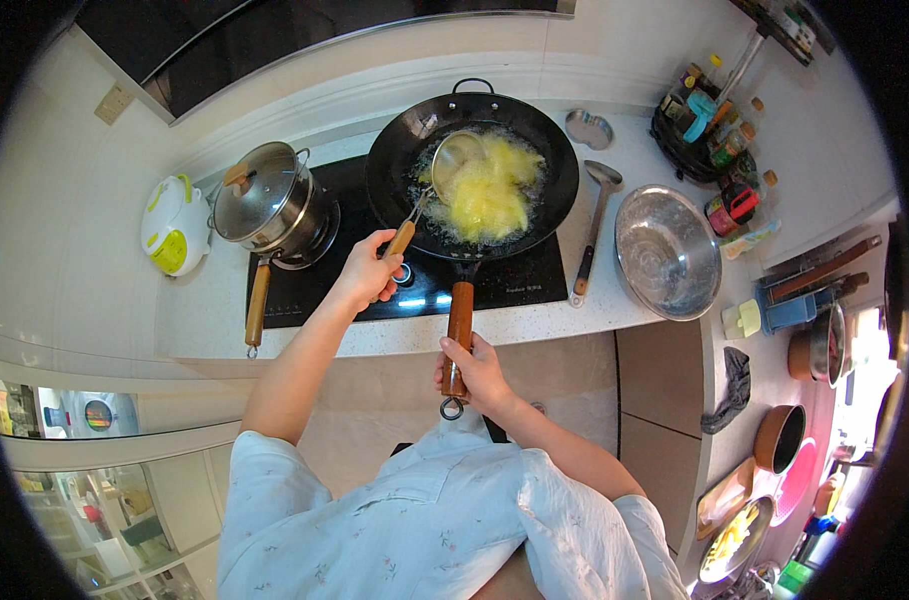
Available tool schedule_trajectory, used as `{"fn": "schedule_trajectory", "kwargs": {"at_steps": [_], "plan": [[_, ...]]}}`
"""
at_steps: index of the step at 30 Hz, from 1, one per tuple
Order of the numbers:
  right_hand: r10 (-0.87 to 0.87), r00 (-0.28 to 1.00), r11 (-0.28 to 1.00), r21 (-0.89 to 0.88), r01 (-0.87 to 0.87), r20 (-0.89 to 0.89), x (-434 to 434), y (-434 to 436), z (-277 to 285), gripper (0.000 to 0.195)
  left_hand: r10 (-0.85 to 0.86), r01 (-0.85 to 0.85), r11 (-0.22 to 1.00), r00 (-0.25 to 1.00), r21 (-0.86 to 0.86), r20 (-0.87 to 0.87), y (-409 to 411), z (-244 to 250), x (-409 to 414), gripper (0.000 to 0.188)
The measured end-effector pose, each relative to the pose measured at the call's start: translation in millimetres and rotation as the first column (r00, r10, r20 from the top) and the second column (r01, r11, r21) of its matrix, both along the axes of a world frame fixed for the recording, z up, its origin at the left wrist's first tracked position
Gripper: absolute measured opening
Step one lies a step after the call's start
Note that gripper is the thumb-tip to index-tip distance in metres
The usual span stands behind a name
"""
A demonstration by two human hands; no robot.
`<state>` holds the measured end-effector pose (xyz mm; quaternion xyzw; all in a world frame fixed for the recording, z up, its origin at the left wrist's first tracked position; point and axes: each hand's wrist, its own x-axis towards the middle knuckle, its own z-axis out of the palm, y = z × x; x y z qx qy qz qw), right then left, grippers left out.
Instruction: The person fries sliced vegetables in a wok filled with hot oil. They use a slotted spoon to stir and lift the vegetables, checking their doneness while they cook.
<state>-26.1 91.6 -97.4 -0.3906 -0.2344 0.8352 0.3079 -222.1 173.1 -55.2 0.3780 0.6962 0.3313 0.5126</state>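
Note:
My left hand (366, 271) grips the wooden handle of a mesh strainer (458, 154). Its round basket sits in the wok (394, 142), at the left edge of pale yellow food pieces (492, 195) in bubbling oil. The pieces look blurred, and their exact kind is hard to tell. My right hand (477, 373) is wrapped around the brown wooden handle (460, 322) of the black wok, near its hanging ring. Under the wok lies a black glass cooktop (514, 281).
A lidded steamer pot (263, 199) stands left, its wooden handle jutting past the counter edge. Right of the wok lie a spatula (595, 225) and a metal bowl (668, 255). Seasoning bottles (732, 146) fill the corner. A plate of cut yellow strips (733, 536) rests far right.

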Motion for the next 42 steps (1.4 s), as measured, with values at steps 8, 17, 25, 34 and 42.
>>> {"fn": "schedule_trajectory", "kwargs": {"at_steps": [8, 17, 25, 34, 42], "plan": [[-0.011, 1.000, 1.000, 0.012, 0.011, -0.006, 0, -1, 0, 0.030, 0.021, -0.017, 0.999, 0.989, -0.030, 0.147, -2, 16, 7, 0.041], [-0.013, 1.000, 1.000, 0.017, 0.013, 0.000, 0, -2, -2, 0.030, -0.048, 0.046, 0.997, 0.998, 0.068, 0.029, -16, 31, 9, 0.046], [-0.021, 1.000, 1.000, 0.008, 0.021, 0.005, 0, -1, 3, 0.030, -0.145, 0.356, 0.871, 0.844, 0.339, -0.516, -36, 24, 24, 0.045], [-0.048, 0.999, 0.999, 0.014, 0.048, 0.006, -2, -1, -1, 0.031, -0.090, 0.435, 0.865, 0.624, 0.249, -0.776, -37, 1, 15, 0.049], [-0.042, 0.999, 0.999, 0.007, 0.042, -0.008, -1, -2, -3, 0.032, -0.002, 0.381, 0.885, 0.579, 0.269, -0.815, -24, -4, -14, 0.049]]}}
